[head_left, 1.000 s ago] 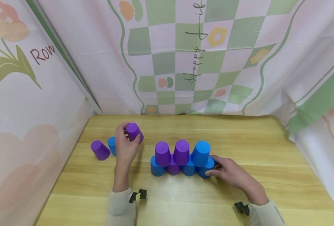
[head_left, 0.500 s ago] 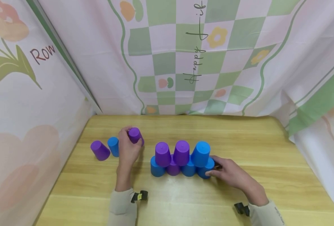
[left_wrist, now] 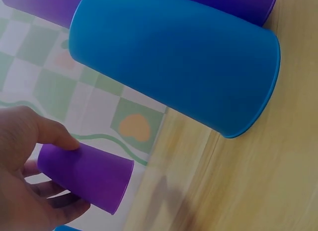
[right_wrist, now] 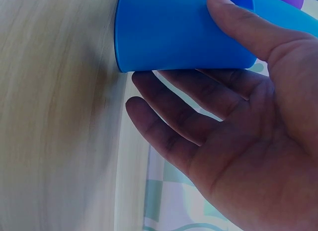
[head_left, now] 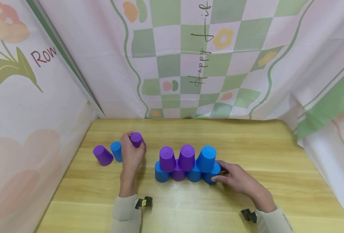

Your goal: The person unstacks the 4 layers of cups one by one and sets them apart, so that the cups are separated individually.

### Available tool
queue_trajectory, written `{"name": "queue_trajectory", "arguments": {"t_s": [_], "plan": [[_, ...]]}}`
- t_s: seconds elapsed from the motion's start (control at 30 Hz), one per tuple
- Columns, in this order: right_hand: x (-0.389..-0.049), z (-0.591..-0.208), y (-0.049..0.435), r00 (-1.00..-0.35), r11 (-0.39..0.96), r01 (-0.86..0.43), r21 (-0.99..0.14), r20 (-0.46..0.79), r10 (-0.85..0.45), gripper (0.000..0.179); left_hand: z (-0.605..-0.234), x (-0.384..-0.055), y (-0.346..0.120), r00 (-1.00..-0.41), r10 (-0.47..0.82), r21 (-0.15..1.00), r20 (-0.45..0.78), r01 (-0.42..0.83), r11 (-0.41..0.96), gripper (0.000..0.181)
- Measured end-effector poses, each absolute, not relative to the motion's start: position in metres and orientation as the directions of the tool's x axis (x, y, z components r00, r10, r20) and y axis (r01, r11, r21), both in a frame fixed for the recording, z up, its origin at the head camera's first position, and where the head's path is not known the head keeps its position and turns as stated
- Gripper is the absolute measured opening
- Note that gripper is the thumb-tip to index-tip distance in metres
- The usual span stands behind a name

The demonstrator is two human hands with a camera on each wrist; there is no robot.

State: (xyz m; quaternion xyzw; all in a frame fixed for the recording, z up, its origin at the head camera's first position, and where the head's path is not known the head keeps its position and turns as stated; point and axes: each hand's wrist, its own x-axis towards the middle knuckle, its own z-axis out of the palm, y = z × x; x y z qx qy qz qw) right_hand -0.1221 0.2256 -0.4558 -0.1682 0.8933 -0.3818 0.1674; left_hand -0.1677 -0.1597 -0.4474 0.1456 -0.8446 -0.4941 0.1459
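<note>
My left hand (head_left: 132,155) grips an upside-down purple cup (head_left: 136,139) left of a two-tier cup stack. In the left wrist view, the thumb presses one side of that purple cup (left_wrist: 89,176) and the fingers lie along the other. At the stack's right end, my right hand (head_left: 238,178) holds the bottom blue cup (head_left: 211,175) between thumb and fingers. The right wrist view shows the thumb over this blue cup (right_wrist: 174,32) and fingertips against its side. Above the bottom row stand two purple cups (head_left: 167,158) and a blue cup (head_left: 206,158), all upside down.
Further left, another purple cup (head_left: 103,155) and a blue cup (head_left: 116,151) stand upside down; my left hand partly covers the blue one. The wooden table (head_left: 189,210) meets a patterned curtain (head_left: 172,64) at the back and a printed cloth on the left.
My left hand has come slightly nearer and lower with the purple cup, uncovering more of the blue cup beside it. The right hand and the stack stay in place.
</note>
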Motion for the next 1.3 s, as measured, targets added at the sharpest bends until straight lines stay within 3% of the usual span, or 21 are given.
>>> {"name": "queue_trajectory", "arguments": {"t_s": [1.3], "plan": [[-0.122, -0.455, 0.225, -0.887, 0.651, -0.177, -0.738, -0.168, -0.431, 0.043, -0.462, -0.172, -0.161, -0.923, -0.385, 0.842, 0.023, -0.190, 0.505, 0.061]]}}
